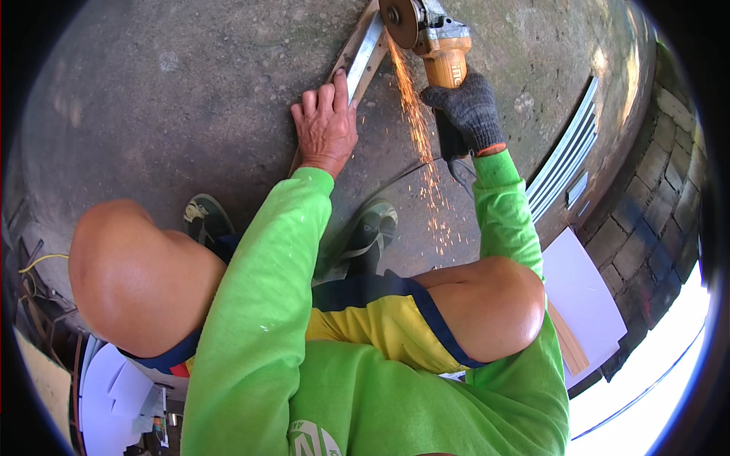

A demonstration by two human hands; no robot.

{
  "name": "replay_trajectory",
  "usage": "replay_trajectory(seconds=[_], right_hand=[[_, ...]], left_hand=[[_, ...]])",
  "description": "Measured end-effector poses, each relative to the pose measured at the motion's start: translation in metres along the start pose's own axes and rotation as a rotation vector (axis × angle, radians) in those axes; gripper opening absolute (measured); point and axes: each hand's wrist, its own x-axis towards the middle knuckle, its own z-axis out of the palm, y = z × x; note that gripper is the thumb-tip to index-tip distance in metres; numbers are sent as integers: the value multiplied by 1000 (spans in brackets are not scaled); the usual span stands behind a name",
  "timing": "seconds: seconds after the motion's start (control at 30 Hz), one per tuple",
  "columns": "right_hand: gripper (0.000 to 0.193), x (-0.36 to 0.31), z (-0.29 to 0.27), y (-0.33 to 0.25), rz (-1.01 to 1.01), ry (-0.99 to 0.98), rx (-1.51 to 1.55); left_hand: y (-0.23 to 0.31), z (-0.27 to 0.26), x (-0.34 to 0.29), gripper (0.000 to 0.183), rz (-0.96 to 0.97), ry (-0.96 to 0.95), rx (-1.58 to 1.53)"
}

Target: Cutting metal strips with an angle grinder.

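My right hand (470, 110), in a dark grey knitted glove with an orange cuff edge, is wrapped round the body of an orange angle grinder (445, 61). The grinder's disc (401, 21) meets a shiny metal channel (365, 57) near the top of the view. A stream of orange sparks (414, 114) sprays from there down toward my feet. My bare left hand (325, 125) presses the near end of the channel, its fingers stretched along it. Beneath the channel lies a strip of wood (370, 76).
Several metal strips (566, 156) lie on the concrete floor (205, 99) at the right, beside a grey block wall (646, 201). A white sheet (582, 289) is near my right elbow. A dark cord (407, 171) runs behind the sparks. My shoes (369, 228) stand close by.
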Motion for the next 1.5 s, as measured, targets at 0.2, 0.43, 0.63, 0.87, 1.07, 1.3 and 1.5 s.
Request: replay_trajectory(seconds=[0.2, 0.43, 0.63, 0.87, 1.07, 1.3, 1.5], right_hand=[[68, 6, 1, 0, -5, 33, 13], [63, 6, 0, -6, 4, 29, 41], [63, 13, 0, -1, -9, 30, 61], [62, 15, -2, -9, -2, 48, 3], [61, 18, 1, -5, -73, 59, 37], [59, 9, -5, -9, -120, 40, 64], [61, 7, -4, -10, 5, 43, -2]], left_hand=[[1, 2, -1, 67, -3, 6, -2], [0, 1, -1, 67, -11, -2, -4], [1, 2, 0, 65, -5, 10, 9], [1, 1, -1, 65, -8, 0, 2], [2, 2, -1, 65, -5, 3, -8], [2, 2, 0, 66, -4, 6, -10], [1, 2, 0, 66, -1, 16, -8]])
